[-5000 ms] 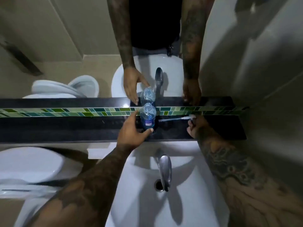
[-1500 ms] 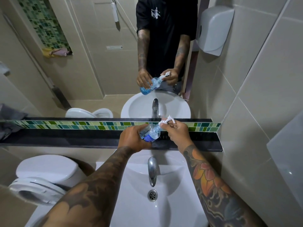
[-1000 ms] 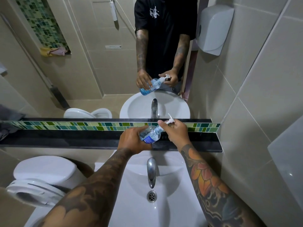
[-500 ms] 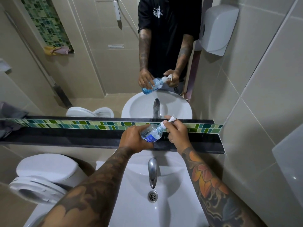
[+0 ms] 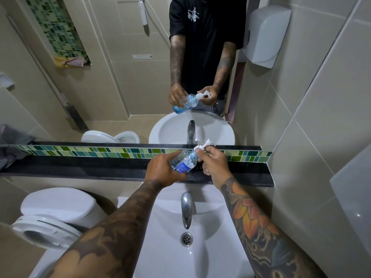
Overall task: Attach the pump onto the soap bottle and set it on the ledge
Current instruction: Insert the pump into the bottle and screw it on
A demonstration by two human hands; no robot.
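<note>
At the far left, a white ceramic toilet with its lid down [image 5: 56,205] is sitting below a long black stone ledge [image 5: 80,167] that is running under the mirror, topped by a strip of green and teal mosaic tile [image 5: 90,152]. Moving right, the left hand [image 5: 162,170] is wrapping its fingers closed around the lower body of a clear plastic soap bottle with blue liquid and a blue label [image 5: 183,160], holding it tilted, neck pointing up and to the right, in the air just in front of the ledge and above the white oval washbasin [image 5: 216,247]. A chrome tap [image 5: 186,207] is standing directly beneath the hands, over the round metal drain [image 5: 187,239]. Further right, the right hand [image 5: 215,165] is pinching the collar of the white plastic pump [image 5: 204,146] between thumb and fingers at the bottle's neck, its nozzle sticking up in front of the mirror's lower edge. A grey wall-mounted dispenser [image 5: 265,35] is hanging high on the right. Compared with half a second ago, the bottle is staying tilted in the same place and the right hand is keeping its grip at the collar with the thumb shifted slightly; five seconds ago the bottle was standing on the ledge with the pump lying beside it.
</note>
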